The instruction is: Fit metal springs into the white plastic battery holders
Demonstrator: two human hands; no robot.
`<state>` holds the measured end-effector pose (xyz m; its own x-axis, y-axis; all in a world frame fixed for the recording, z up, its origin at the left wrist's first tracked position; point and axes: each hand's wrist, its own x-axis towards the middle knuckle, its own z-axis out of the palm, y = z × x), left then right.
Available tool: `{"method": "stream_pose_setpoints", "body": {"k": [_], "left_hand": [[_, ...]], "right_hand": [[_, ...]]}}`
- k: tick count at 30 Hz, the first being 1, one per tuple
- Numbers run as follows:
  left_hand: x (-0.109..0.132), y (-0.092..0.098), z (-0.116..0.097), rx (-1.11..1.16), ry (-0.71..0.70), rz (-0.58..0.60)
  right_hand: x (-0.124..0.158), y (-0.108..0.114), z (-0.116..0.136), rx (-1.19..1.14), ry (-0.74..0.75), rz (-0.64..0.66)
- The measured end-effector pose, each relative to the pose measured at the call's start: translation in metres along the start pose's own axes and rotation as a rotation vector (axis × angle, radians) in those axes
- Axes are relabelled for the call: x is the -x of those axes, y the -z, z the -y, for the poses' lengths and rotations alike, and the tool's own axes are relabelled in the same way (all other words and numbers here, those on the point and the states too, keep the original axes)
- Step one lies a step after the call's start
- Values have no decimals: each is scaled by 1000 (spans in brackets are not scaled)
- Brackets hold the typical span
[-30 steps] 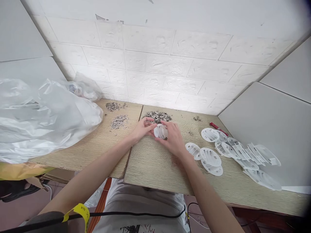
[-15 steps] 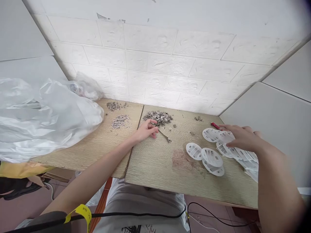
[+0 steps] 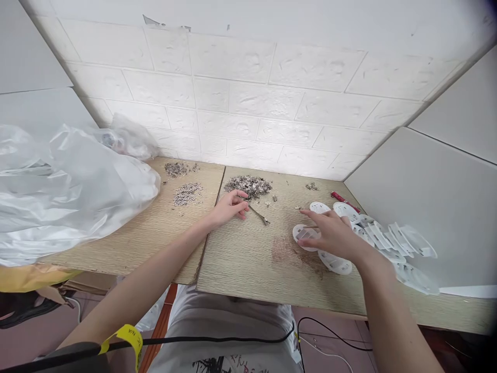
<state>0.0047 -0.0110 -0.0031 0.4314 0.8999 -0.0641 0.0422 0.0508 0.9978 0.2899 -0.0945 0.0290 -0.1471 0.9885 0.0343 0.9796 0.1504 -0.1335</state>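
My left hand rests on the table in front of a heap of small metal pieces, its fingers loosely curved and apart. Close to its fingertips lies a thin metal tool that looks like tweezers, slanting toward me; no grip on it shows. Over a round white plastic disc with slots, my right hand has its thumb and forefinger spread, the thumb at the disc's near side. That hand partly hides the neighbouring discs. One more disc lies just below it.
More white discs pile up at the right beside a red pen-like stick. Smaller metal heaps lie on the left tabletop and at the back. A large white plastic bag covers the left side. A brick-patterned wall stands behind.
My right hand has moved left from the disc pile to the loose discs, uncovering the pile. My left hand stays by the metal heap. The view has shifted slightly.
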Motion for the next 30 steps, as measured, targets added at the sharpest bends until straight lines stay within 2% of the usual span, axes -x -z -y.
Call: {"method": "stream_pose_setpoints", "body": {"k": [4, 10, 15, 17, 19, 22, 25, 27, 30], "left_hand": [[-1, -1, 0, -6, 5, 7], [3, -1, -3, -60, -45, 48], [9, -4, -9, -100, -169, 252], [10, -5, -9, -64, -178, 340], [9, -5, -8, -8, -146, 374], [4, -3, -5, 55, -91, 313], [-1, -1, -2, 92, -49, 161], [-3, 0, -1, 131, -15, 47], [-4, -1, -3, 188, 20, -35]], "right_hand": [[0, -5, 6, 5, -44, 61], [-6, -7, 31, -72, 48, -85], [-27, 1, 69, -378, 209, 4], [-39, 3, 81, -513, 257, -18], [-50, 3, 87, -623, 282, -78], [-61, -5, 83, -780, 286, -112], [-67, -20, 70, -843, 165, -228], [-69, -31, 62, -729, 37, -338], [-73, -45, 55, -475, -52, -331]]}}
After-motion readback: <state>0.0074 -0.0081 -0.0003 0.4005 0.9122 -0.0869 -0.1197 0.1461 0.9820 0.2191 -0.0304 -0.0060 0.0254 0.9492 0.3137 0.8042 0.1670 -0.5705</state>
